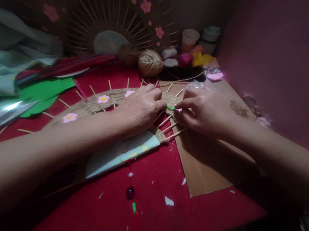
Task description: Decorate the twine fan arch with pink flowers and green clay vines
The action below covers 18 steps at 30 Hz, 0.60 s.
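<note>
A fan-shaped piece of sticks and woven tan twine (86,105) lies across the table, with pink flowers (103,99) on its band. My left hand (143,108) rests over the right part of the band, fingers curled and closed; what they grip is hidden. From its fingertips a thin green strip (171,107) runs to my right hand (204,109), whose thumb and finger are pinched at the strip's other end. A small pink spot (180,110) shows beside that pinch, too small to name. Light blue patterned fabric (122,153) fills the fan's inner part.
A brown board (207,169) lies under the fan's right end on the red tablecloth (106,220). Behind are a twine ball (150,62), a cup (189,38) and a larger flowered fan (106,15). Scissors (2,117) and green sheets (42,92) lie left.
</note>
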Motion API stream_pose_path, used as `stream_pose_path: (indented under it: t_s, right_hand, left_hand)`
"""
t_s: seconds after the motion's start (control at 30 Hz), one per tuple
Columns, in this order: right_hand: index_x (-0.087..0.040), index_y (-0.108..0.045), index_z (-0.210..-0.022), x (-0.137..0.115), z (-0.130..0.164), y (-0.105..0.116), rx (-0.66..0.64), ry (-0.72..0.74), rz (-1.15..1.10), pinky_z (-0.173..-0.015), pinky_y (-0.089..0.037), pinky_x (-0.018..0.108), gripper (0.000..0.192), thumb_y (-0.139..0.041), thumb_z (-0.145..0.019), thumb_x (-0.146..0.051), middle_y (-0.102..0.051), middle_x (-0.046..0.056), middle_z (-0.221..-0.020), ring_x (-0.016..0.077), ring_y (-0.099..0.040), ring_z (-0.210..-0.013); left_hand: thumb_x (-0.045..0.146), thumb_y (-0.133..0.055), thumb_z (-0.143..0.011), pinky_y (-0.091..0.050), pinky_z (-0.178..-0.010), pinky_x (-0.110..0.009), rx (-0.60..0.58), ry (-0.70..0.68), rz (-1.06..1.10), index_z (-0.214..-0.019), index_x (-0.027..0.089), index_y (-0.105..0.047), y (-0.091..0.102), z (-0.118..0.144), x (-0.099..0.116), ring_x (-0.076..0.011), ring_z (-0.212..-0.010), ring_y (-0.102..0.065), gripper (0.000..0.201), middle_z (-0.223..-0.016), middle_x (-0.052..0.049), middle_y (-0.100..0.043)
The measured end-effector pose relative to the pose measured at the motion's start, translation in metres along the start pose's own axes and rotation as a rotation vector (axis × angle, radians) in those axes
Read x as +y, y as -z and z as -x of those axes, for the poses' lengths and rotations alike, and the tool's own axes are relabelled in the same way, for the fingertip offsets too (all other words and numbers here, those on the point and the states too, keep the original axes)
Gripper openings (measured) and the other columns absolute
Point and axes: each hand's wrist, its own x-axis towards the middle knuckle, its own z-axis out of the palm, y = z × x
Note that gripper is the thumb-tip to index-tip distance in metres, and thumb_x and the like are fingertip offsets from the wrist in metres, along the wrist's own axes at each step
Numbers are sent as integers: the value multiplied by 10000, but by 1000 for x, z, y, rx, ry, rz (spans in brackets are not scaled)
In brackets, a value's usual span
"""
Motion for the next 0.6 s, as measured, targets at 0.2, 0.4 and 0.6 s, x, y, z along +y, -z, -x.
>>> stream_pose_path:
  t_s: [0.2, 0.4, 0.6]
  right_hand:
    - [-174, -727, -754, -5, 2, -6, -56, 55, 120, -717, -310, 358, 239, -494, -797, -141, -606, 82, -772, 208, -512, -755]
    - [-163, -697, -750, -6, 4, -9, -24, 85, 187, -710, -291, 363, 237, -468, -812, -151, -589, 96, -794, 213, -486, -750]
    - [-145, -685, -842, -6, 1, -7, -11, 41, 123, -744, -315, 364, 225, -461, -816, -139, -611, 112, -873, 219, -519, -795]
  left_hand:
    - [240, -379, -943, -408, -730, -353, -16, -4, -63, -919, 163, -653, 2, 0, 2, -229, -850, -494, 286, -948, -105, -593]
    - [219, -410, -928, -399, -697, -325, 128, 7, -10, -942, 153, -649, 0, 1, -3, -219, -827, -484, 248, -909, -99, -582]
    - [242, -379, -949, -403, -739, -353, 40, 16, -10, -985, 157, -656, -2, 3, -1, -242, -871, -492, 291, -960, -118, -586]
